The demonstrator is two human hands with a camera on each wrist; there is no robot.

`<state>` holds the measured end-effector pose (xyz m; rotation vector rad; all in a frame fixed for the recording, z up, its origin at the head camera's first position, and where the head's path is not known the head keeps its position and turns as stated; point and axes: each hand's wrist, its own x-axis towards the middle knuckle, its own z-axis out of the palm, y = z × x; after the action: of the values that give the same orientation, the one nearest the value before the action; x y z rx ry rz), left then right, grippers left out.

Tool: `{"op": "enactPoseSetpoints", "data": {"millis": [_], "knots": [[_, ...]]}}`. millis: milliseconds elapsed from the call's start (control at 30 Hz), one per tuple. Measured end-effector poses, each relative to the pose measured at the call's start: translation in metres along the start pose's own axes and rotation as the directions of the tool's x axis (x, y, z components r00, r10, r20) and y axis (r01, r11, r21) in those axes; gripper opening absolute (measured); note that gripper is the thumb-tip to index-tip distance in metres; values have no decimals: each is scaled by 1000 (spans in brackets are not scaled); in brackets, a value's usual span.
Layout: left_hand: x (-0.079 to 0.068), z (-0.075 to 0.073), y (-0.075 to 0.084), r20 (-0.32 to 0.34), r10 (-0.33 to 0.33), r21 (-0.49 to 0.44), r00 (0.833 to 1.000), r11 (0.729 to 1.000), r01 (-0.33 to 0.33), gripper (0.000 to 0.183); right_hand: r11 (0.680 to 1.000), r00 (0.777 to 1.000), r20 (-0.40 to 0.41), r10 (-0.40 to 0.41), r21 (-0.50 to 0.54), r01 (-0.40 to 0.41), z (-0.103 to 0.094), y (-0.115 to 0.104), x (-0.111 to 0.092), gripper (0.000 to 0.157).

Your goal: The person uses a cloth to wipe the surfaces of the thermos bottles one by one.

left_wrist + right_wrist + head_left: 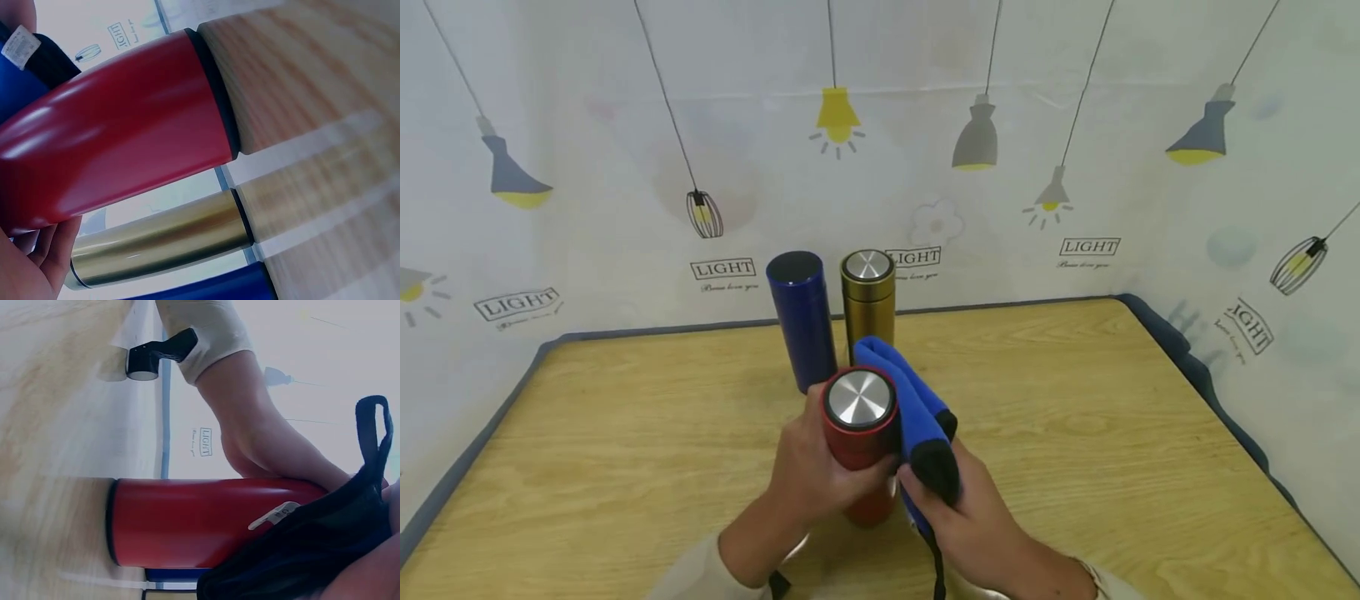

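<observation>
A red thermos bottle with a shiny silver lid top stands upright near the middle of the table. My left hand grips its upper part, thumb across the near side. Its red body and dark base ring fill much of the left wrist view. In my right hand is a folded blue cloth with black ends, pinched against the bottle's right side. A black loop sticks out from the cloth in the right wrist view, and a small white tag shows in the left wrist view.
Just behind the red bottle stand a blue thermos bottle with a dark lid and a gold one with a silver lid top. The wooden table ends at a back wall covering printed with lamps.
</observation>
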<state>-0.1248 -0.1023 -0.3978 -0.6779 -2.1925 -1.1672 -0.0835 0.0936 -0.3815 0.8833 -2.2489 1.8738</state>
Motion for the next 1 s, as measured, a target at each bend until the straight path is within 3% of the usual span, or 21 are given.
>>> {"op": "enactPoseSetpoints", "data": {"millis": [233, 400, 533, 633, 867, 1000], "knots": [[-2, 3, -1, -7, -6, -2, 1000, 1000, 6, 80, 999, 999, 4, -45, -24, 45, -2, -1, -1, 57], [-1, 3, -2, -21, 14, 11, 1000, 1000, -14, 78, 989, 988, 48, 147, -16, -147, -1, 4, 0, 39], [0, 2, -2, -38, 27, 28, 999, 999, -26, 76, 963, 959, 86, 269, -45, -266, 1, 7, 3, 43], [0, 2, -3, -40, 31, 30, 999, 999, -30, 75, 959, 959, 77, 274, -96, -267, 3, 10, 4, 54], [-1, 2, -3, -23, 12, 2, 1000, 1000, -12, 75, 940, 934, 117, 337, -100, -326, 3, 8, 4, 36], [0, 2, -3, -27, 17, -9, 1000, 1000, -17, 76, 953, 947, 112, 301, -65, -295, -2, 3, 3, 37]]}}
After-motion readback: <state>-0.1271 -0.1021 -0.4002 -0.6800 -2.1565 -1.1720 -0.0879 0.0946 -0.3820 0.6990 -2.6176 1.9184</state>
